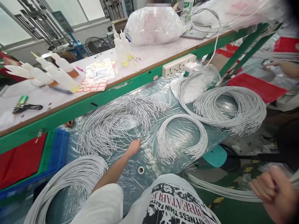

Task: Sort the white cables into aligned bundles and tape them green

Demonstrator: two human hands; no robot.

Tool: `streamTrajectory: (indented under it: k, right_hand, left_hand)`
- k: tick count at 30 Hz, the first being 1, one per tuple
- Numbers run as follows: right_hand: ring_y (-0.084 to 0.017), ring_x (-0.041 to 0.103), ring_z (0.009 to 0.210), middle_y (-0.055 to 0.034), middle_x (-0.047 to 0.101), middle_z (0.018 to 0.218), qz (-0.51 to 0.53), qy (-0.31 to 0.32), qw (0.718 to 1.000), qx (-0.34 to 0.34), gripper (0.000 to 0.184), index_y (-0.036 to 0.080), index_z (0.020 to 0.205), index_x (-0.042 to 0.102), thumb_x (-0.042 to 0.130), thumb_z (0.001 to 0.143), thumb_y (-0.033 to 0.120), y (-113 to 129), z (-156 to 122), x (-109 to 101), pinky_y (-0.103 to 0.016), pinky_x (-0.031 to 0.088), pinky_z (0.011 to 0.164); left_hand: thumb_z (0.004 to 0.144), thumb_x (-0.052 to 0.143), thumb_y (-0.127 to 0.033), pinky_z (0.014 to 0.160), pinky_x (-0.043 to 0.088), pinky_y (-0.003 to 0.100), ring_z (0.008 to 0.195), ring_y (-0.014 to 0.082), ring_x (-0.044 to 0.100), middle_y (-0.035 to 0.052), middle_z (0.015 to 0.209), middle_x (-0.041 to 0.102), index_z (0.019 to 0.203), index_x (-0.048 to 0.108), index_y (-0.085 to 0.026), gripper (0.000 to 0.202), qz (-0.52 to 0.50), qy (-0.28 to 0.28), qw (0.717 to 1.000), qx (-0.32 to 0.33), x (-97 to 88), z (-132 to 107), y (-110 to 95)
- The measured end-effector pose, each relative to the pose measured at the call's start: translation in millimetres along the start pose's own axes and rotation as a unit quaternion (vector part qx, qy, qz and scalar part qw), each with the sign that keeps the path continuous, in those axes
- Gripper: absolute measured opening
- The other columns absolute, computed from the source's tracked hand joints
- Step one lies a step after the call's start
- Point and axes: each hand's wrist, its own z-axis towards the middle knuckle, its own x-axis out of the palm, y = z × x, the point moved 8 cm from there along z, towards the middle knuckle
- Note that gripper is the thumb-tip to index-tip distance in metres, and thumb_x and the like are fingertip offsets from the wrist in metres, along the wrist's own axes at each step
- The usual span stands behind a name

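Observation:
My left hand (133,147) reaches forward onto the clear plastic sheet (149,155) and touches the near edge of a loose fan of thin white cables (114,123); its fingers are hidden among the strands. My right hand (272,189) is at the lower right, fingers curled shut round a bundle of white cables (221,189) that trails left along the floor. A neat small coil of cables (182,137) lies between the hands. A bigger coil (233,109) lies to its right, and another thick coil (70,180) rests by my left arm.
A small roll of tape (141,170) lies on the sheet near my lap. Behind runs a green-edged bench (98,99) with squeeze bottles (58,73), a power strip (178,64) and plastic bags. Red and blue trays (30,158) sit at left, a teal stool (215,155) at right. Another person's arm (286,67) shows far right.

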Motion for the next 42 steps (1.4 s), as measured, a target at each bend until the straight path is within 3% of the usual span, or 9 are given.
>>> streamTrajectory:
  k: [3,8,13,20,28,37,42]
  right_hand:
    - [-0.005,0.022,0.028,0.0038,0.021,0.037,0.075,0.004,0.996,0.049,0.056,0.020,0.046,0.041,0.069,0.080,0.054,-4.4,-4.4,18.1,-0.033,0.010,0.035]
    - [-0.003,0.017,0.030,0.0091,0.021,0.037,0.089,0.061,0.994,0.020,0.054,0.018,0.052,0.050,0.078,0.066,0.061,-5.5,-12.1,66.3,-0.023,0.010,0.035]
    - [-0.004,0.015,0.035,0.0107,0.022,0.040,0.030,0.156,0.987,-0.021,0.049,0.014,0.072,0.063,0.073,0.071,0.063,-7.3,-23.5,116.9,-0.021,0.012,0.036]
    - [-0.007,0.018,0.037,0.0089,0.024,0.041,-0.026,0.240,0.969,-0.051,0.049,0.012,0.086,0.068,0.064,0.079,0.060,-4.4,-37.7,154.5,-0.024,0.014,0.037]
    - [-0.009,0.027,0.038,0.0057,0.034,0.042,-0.075,0.288,0.951,-0.086,0.046,0.011,0.090,0.073,0.065,0.080,0.055,-15.5,-56.0,181.2,-0.024,0.022,0.040]
    - [-0.007,0.024,0.036,0.0072,0.032,0.039,-0.047,0.309,0.947,-0.071,0.042,0.012,0.088,0.071,0.067,0.079,0.052,-18.1,-64.3,178.3,-0.024,0.017,0.037]
    - [-0.007,0.021,0.034,0.0086,0.029,0.038,-0.022,0.295,0.954,-0.044,0.045,0.012,0.086,0.069,0.070,0.074,0.056,-17.9,-64.1,171.9,-0.023,0.015,0.036]
  left_hand:
    - [0.098,0.042,-0.025,0.082,0.048,0.031,0.090,0.0190,0.065,0.0088,0.095,0.070,0.106,0.064,-0.015,0.025,-0.060,-0.033,0.996,0.056,-18.0,-15.9,-43.0]
    - [0.101,0.032,-0.028,0.081,0.047,0.028,0.089,0.0174,0.066,0.0059,0.095,0.071,0.106,0.066,-0.019,0.036,-0.149,-0.119,0.975,0.113,-67.9,-47.7,-109.8]
    - [0.098,0.041,-0.030,0.073,0.049,0.026,0.083,0.0172,0.066,0.0050,0.091,0.072,0.100,0.068,-0.018,0.030,-0.267,-0.195,0.932,0.148,-114.4,-81.7,-145.3]
    - [0.095,0.049,-0.027,0.071,0.050,0.026,0.082,0.0169,0.067,0.0044,0.087,0.073,0.087,0.070,-0.019,0.025,-0.353,-0.216,0.893,0.178,-137.2,-116.1,-159.4]
    - [0.092,0.053,-0.015,0.076,0.051,0.028,0.083,0.0160,0.067,0.0048,0.091,0.074,0.102,0.069,-0.019,0.020,-0.283,-0.282,0.873,0.281,-154.0,-139.9,-178.5]
    - [0.096,0.047,-0.019,0.077,0.052,0.032,0.083,0.0180,0.067,0.0075,0.092,0.074,0.107,0.069,-0.020,0.025,-0.236,-0.253,0.896,0.277,-145.5,-141.6,-185.5]
    - [0.095,0.049,-0.019,0.075,0.051,0.031,0.080,0.0173,0.066,0.0065,0.090,0.073,0.105,0.070,-0.020,0.024,-0.241,-0.254,0.899,0.262,-149.7,-144.5,-188.8]
